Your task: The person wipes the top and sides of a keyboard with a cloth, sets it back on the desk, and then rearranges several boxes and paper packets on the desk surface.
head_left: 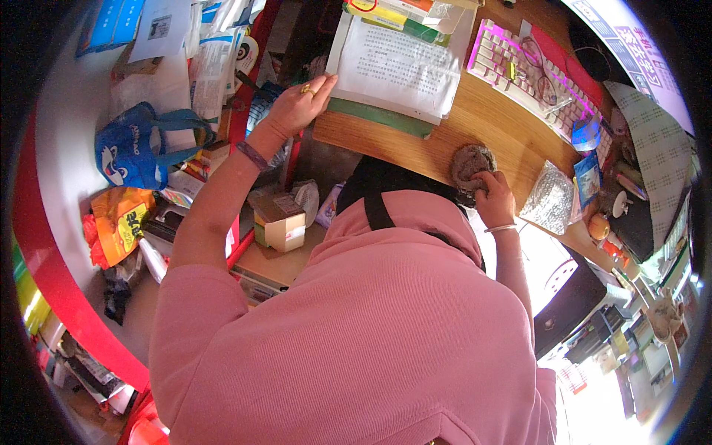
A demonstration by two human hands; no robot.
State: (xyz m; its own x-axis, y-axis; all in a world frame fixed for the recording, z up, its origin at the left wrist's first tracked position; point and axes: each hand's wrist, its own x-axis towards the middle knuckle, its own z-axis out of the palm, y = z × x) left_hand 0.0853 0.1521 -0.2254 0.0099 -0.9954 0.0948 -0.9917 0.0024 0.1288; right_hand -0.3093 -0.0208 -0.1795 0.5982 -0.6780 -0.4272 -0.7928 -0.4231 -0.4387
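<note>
A crumpled grey-brown fuzzy cloth (470, 162) sits at the front edge of the wooden desk, pinched in the fingers of my right hand (494, 199). At the near left corner of a shallow white box (384, 109), the straight fingers of my left hand (303, 103) touch its rim. The thumb of that hand is hidden, so its grip cannot be made out. Printed sheets (397, 72) lie in the box, with small colourful packages (397, 19) across their far end. Under the box shows a green flat item (384, 118).
Right of the box are a lit keyboard (523, 75) and eyeglasses (542, 72). Bubble wrap (548, 200) lies near the desk's right edge, below a screen (634, 50). A blue bag (136, 147), an orange bag (125, 219) and a small cardboard box (280, 221) are at left.
</note>
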